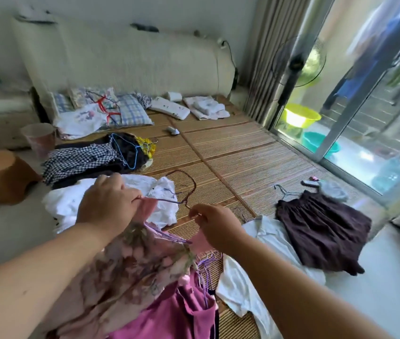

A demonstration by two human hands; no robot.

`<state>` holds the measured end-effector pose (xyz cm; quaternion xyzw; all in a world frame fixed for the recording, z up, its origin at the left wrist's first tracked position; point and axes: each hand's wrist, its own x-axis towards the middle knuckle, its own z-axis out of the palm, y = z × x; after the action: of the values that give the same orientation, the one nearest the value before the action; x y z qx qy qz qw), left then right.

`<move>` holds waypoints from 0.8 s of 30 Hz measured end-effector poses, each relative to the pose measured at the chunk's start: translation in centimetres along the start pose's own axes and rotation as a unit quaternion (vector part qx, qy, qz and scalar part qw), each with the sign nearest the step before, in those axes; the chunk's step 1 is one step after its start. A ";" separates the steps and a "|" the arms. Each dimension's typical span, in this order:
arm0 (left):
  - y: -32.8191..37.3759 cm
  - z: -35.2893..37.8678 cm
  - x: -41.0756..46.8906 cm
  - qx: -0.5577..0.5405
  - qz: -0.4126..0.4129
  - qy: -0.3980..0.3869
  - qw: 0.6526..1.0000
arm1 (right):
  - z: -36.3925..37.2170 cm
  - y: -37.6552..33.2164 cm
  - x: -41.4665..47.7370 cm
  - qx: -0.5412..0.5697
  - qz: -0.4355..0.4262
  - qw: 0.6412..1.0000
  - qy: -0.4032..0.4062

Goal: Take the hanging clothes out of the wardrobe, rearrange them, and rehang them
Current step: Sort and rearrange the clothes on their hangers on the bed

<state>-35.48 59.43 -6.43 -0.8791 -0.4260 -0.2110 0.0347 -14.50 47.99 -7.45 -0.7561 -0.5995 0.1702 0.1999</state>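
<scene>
A pink floral garment (130, 272) hangs from my hands over the bed's near edge, with a plain magenta garment (181, 311) under it. My left hand (110, 201) grips the pink fabric at its top together with one end of a thin wire hanger (184, 189). My right hand (214, 222) pinches the hanger's other side and the pink fabric. A white shirt (71, 199) lies under my left hand. Purple hangers (205, 267) lie below my right wrist.
A bamboo mat (230, 152) covers the bed. On it lie a checked and black clothes pile with a blue hanger (125, 152), a dark maroon dress on a hanger (321, 223), a white shirt (267, 241) and pillows (125, 108). A brown stool (0, 172) stands left; glass doors (365, 94) right.
</scene>
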 end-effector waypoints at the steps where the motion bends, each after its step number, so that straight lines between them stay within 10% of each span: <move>1: 0.3 -0.4 0.3 0.006 0.018 0.028 0.999 | -0.9 -0.1 -0.1 -0.010 -0.006 1.000 0.012; 14: -0.5 -5.0 -0.3 -0.077 -0.057 -0.122 0.988 | -6.7 -3.8 -0.6 -0.081 -0.067 0.991 0.082; 24: -0.5 -10.3 -4.5 -0.088 -0.146 -0.033 0.985 | -8.1 -6.4 -1.9 -0.046 -0.100 0.992 0.059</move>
<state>-41.81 53.94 1.03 -0.8136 -0.5305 -0.2210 -0.0879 -16.23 46.59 2.79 -0.7097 -0.6661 0.0767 0.2164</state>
